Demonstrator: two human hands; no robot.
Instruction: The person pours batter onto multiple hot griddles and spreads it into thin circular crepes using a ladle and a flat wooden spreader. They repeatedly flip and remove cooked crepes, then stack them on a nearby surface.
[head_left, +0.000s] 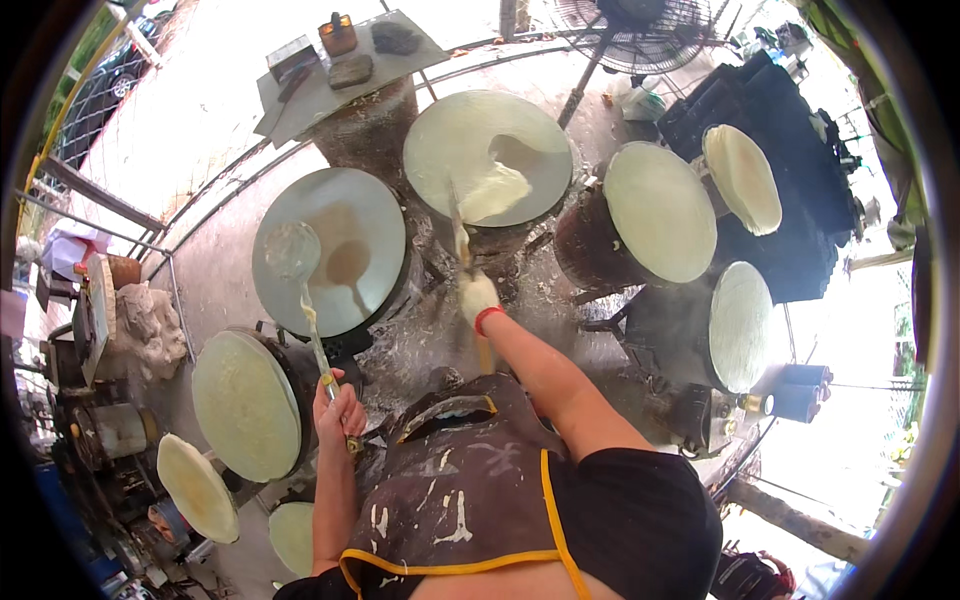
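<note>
My left hand (340, 411) grips the long handle of a batter-smeared ladle (294, 253). The ladle's bowl hangs above a round metal griddle (375, 217), casting a shadow on its bare grey surface. My right hand (478, 297), in a white glove with a red band at the wrist, holds a long flat spreader (457, 214). The spreader's far end reaches the front edge of another round griddle (544, 191). Pale batter (457, 142) coats much of that griddle, with a thicker mass (499, 192) near the spreader and bare metal at its right.
More batter-covered griddles stand at the right (660, 214), far right (741, 326) and left (244, 405). Round flatbreads rest at the upper right (742, 180) and lower left (196, 487). A metal side table (315, 112) and a fan (637, 30) are ahead.
</note>
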